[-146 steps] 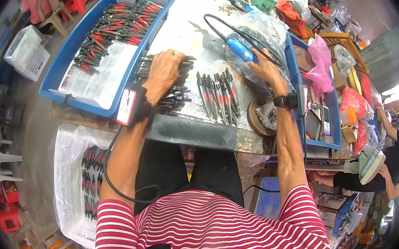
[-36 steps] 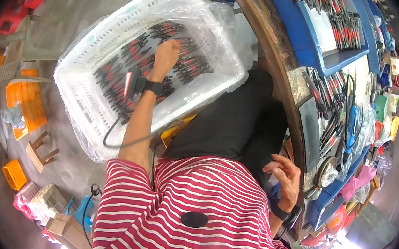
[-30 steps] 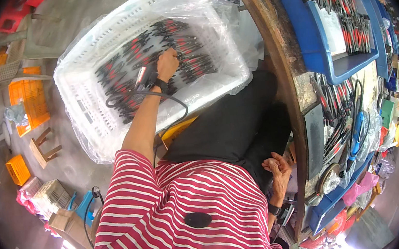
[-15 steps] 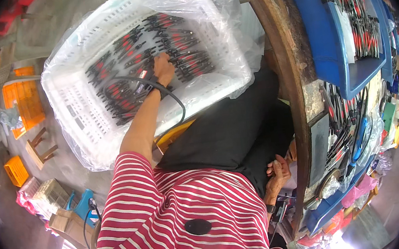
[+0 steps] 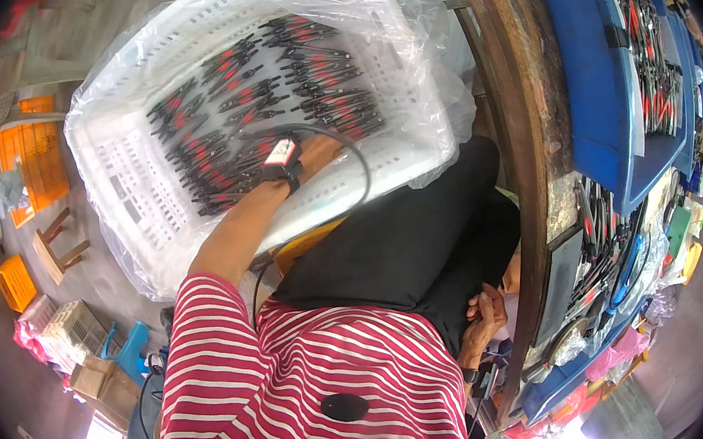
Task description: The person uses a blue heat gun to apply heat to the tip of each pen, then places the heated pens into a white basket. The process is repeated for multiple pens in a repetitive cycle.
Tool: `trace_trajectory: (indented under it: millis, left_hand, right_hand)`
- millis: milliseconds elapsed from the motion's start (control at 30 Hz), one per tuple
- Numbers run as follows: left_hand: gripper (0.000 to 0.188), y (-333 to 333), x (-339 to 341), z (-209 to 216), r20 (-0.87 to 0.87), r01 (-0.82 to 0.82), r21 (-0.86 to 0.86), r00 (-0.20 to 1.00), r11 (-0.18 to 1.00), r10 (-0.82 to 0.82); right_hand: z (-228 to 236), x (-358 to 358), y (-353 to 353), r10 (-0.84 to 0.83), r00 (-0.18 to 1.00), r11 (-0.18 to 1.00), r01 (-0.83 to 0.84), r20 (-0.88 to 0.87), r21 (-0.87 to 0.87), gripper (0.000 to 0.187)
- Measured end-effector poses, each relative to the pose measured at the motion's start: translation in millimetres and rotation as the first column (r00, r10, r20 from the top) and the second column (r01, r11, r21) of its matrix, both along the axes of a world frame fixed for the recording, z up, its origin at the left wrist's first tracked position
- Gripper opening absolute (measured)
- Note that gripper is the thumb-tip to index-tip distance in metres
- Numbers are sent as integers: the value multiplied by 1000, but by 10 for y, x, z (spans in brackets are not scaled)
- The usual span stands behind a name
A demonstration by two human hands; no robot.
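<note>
A white perforated crate point(image 5: 137, 178) lined with clear plastic holds rows of slim black-and-red hand tools point(image 5: 247, 102). Over the near right part of the crate is my left hand point(image 5: 320, 152), turned toward the right beside the rows. Its fingers are mostly hidden, so whether they hold anything does not show. On that wrist sits a small strapped device point(image 5: 281, 160) with a black cable point(image 5: 352, 146) looping over the hand. My right hand point(image 5: 487, 315) stays low beside my dark trousers, near the wooden table edge, fingers curled in. What lies in them, if anything, is hidden.
A worn wooden table edge point(image 5: 559, 112) curves along my right side. On it stand blue bins point(image 5: 581, 84), one holding more black-and-red tools point(image 5: 652, 59). At left on the floor are orange crates point(image 5: 41, 162), a small wooden stool point(image 5: 57, 250) and a cardboard box point(image 5: 108, 391).
My left hand has drawn back from the middle rows toward the crate's near right side, its wrist turning rightward. The cable loop shifted right. The right hand has hardly moved.
</note>
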State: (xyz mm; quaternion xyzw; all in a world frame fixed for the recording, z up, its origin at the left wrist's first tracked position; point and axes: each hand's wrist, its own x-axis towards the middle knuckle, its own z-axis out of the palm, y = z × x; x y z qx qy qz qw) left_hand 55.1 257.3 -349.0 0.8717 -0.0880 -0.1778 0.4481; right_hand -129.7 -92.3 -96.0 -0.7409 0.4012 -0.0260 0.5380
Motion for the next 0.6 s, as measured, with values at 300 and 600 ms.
trace_trajectory:
  millis: [300,600]
  left_hand:
    - [13,351,-316,-183,-230,74,304,973,950,-2]
    - [13,298,-302,-152,-243,75,308,970,948,2]
  right_hand:
    - [-2,17,-25,-15,1000,1000,15,-22,-11,23]
    - [-30,9,-45,2,1000,1000,-2,13,-11,23]
